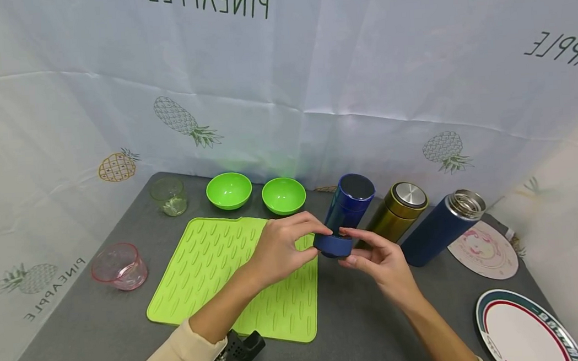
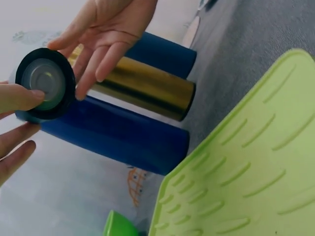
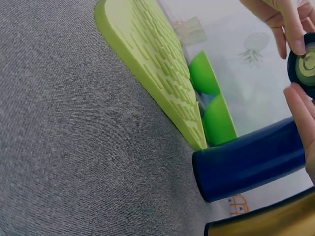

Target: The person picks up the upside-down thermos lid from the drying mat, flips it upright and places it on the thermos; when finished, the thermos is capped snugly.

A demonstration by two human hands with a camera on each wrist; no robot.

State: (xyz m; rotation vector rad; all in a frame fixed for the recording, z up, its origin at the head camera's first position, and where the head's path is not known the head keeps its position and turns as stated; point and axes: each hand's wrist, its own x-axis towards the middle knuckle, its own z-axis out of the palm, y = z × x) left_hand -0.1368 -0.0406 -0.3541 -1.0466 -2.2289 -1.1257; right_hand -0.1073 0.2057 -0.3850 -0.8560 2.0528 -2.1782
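Both hands hold a navy blue bottle lid (image 1: pixel 334 246) above the table. In the left wrist view the lid's (image 2: pixel 65 73) underside shows a dark rim and a pale round centre. My left hand (image 1: pixel 284 247) pinches it, thumb on the underside and fingers on the far side. On the opposite edge, my right hand (image 1: pixel 380 257) grips it between thumb and fingertips. A navy bottle (image 1: pixel 434 237) stands uncapped at the right, its steel mouth showing. Just behind the hands stands a shiny blue bottle (image 1: pixel 348 201) with a dark top, beside a gold bottle (image 1: pixel 393 215) with a silver-topped lid.
A lime green ridged mat (image 1: pixel 205 279) lies left of centre. Behind it stand two green bowls (image 1: pixel 229 189). A clear glass (image 1: pixel 170 197) and a pink glass (image 1: pixel 120 268) stand at the left. A pink-patterned disc (image 1: pixel 487 251) and a rimmed plate (image 1: pixel 521 329) lie at the right.
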